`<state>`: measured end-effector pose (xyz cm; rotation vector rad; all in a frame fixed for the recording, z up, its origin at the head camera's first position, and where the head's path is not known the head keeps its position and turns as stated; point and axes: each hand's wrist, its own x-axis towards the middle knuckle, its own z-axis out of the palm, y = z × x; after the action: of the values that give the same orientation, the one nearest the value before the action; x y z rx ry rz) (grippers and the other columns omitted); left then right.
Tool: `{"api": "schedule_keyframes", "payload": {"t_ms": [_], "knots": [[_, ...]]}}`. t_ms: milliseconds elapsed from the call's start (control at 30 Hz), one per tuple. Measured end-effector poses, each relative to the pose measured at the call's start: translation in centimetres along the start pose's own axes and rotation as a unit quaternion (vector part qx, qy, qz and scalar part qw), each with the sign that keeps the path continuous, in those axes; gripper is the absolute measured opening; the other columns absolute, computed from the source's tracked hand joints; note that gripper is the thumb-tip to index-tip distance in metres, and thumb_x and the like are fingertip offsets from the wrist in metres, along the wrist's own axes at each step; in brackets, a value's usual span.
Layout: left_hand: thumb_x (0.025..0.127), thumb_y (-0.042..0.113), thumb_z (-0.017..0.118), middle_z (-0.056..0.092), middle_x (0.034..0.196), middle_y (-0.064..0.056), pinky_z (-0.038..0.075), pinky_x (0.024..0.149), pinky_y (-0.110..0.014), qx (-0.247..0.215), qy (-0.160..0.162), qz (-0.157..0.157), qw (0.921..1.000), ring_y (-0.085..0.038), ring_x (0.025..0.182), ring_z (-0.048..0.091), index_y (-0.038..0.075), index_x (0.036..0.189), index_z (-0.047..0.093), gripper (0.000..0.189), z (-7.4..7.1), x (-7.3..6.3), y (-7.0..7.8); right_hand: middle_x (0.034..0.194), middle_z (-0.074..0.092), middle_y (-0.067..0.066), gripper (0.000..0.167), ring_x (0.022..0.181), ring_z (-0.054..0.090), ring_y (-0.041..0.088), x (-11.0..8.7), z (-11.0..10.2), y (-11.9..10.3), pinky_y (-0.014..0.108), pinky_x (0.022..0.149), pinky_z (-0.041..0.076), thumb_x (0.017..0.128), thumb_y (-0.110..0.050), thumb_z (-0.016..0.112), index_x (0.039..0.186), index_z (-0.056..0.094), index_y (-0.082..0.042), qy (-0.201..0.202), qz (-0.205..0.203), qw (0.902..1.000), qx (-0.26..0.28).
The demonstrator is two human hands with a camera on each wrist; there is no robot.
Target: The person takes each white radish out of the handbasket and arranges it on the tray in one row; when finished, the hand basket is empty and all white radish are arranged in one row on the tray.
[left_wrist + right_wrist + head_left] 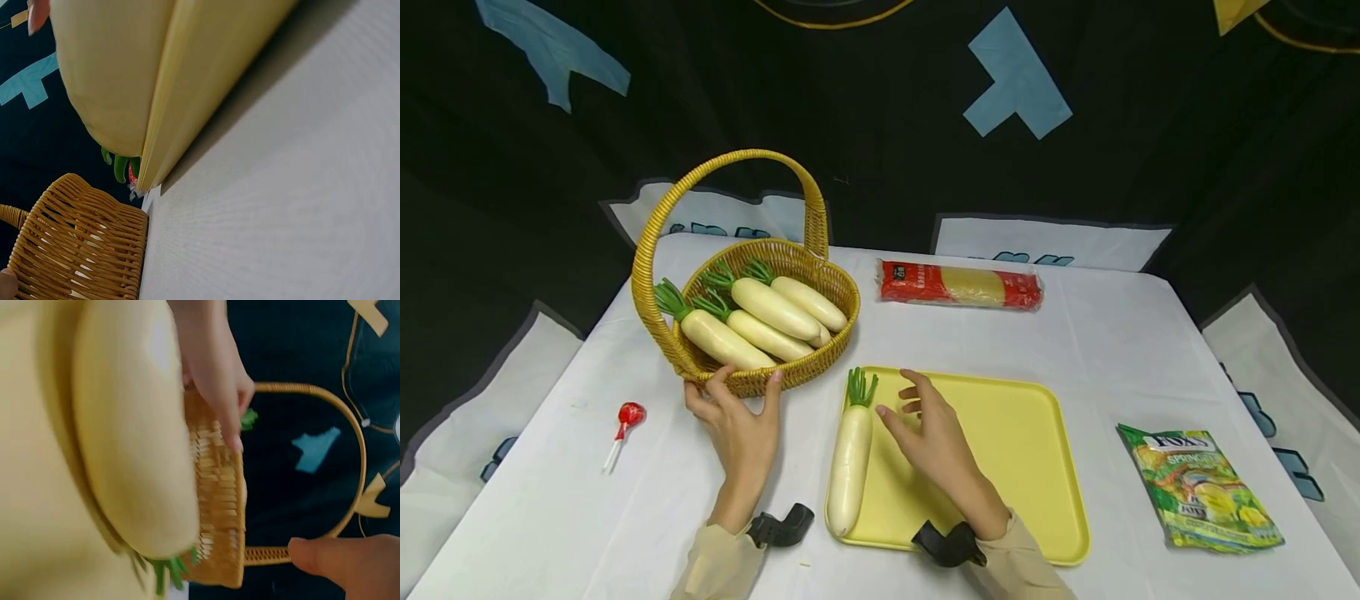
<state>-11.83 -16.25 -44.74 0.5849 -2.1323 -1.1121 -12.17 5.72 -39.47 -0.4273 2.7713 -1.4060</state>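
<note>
My left hand point(741, 433) touches the near rim of a wicker basket point(842, 350), thumb and fingers spread apart along it. In the right wrist view the left thumb point(228, 419) lies straight against the wall of the basket point(215, 487). Several white radishes point(775, 308) with green tops fill the basket. Another white radish point(850, 467) lies along the left side of a yellow tray point(1000, 467), its top toward the back. Over the tray, just right of that radish, is my right hand point(936, 437), holding nothing, its fingers loosely bent and thumb apart.
A red and yellow plastic-wrapped pack point(962, 285) lies at the back of the white table point(1112, 333). To the right is a green candy bag point(1202, 492). A red lollipop point(628, 417) lies at the left. The basket's tall handle point(730, 158) arches above it.
</note>
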Motion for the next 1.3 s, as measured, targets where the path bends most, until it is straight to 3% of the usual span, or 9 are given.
{"api": "schedule_keyframes", "payload": {"t_ms": [233, 433, 800, 1033, 1300], "knots": [[0.079, 0.043, 0.066, 0.002, 0.141, -0.028, 0.020, 0.106, -0.053, 0.001, 0.006, 0.003, 1.0000, -0.039, 0.135, 0.008, 0.007, 0.119, 0.038, 0.060, -0.1, -0.1, -0.1, 0.117, 0.058, 0.014, 0.056, 0.109, 0.054, 0.027, 3.5, -0.9, -1.0, 0.043, 0.088, 0.044, 0.085, -0.032, 0.062, 0.132, 0.043, -0.009, 0.021, -0.046, 0.9983, -0.030], [0.079, 0.045, 0.065, 0.002, 0.141, -0.028, 0.020, 0.105, -0.055, 0.001, 0.002, 0.001, 1.0000, -0.040, 0.135, 0.009, 0.008, 0.119, 0.038, 0.061, -0.1, -0.1, 0.0, 0.124, 0.054, 0.011, 0.057, 0.113, 0.051, 0.025, 6.0, -1.3, -2.9, 0.044, 0.093, 0.041, 0.084, -0.031, 0.063, 0.133, 0.041, -0.011, 0.009, -0.082, 0.9949, -0.058], [0.079, 0.043, 0.065, 0.003, 0.140, -0.029, 0.021, 0.104, -0.055, 0.006, 0.002, 0.006, 1.0000, -0.042, 0.134, 0.009, 0.007, 0.119, 0.038, 0.061, -0.1, -0.1, 0.0, 0.140, 0.040, 0.007, 0.065, 0.130, 0.036, 0.025, 11.0, -0.5, -6.4, 0.042, 0.105, 0.032, 0.086, -0.032, 0.060, 0.140, 0.030, -0.012, -0.098, -0.164, 0.9758, -0.107], [0.079, 0.044, 0.065, 0.003, 0.141, -0.030, 0.020, 0.105, -0.055, 0.012, 0.003, 0.009, 0.9999, -0.042, 0.134, 0.010, 0.007, 0.119, 0.038, 0.060, -0.2, -0.1, 0.1, 0.144, 0.035, 0.006, 0.066, 0.134, 0.030, 0.025, 13.0, 1.7, -8.1, 0.042, 0.106, 0.031, 0.087, -0.035, 0.058, 0.142, 0.026, -0.017, -0.152, -0.164, 0.9669, -0.123], [0.079, 0.043, 0.065, 0.004, 0.140, -0.029, 0.020, 0.105, -0.054, 0.013, 0.007, 0.011, 0.9998, -0.042, 0.134, 0.011, 0.008, 0.118, 0.039, 0.059, -0.3, 0.0, 0.2, 0.140, 0.038, 0.013, 0.070, 0.129, 0.038, 0.028, 14.3, 4.2, -9.4, 0.040, 0.100, 0.038, 0.084, -0.033, 0.062, 0.142, 0.025, -0.017, -0.177, -0.167, 0.9555, -0.167]]}}
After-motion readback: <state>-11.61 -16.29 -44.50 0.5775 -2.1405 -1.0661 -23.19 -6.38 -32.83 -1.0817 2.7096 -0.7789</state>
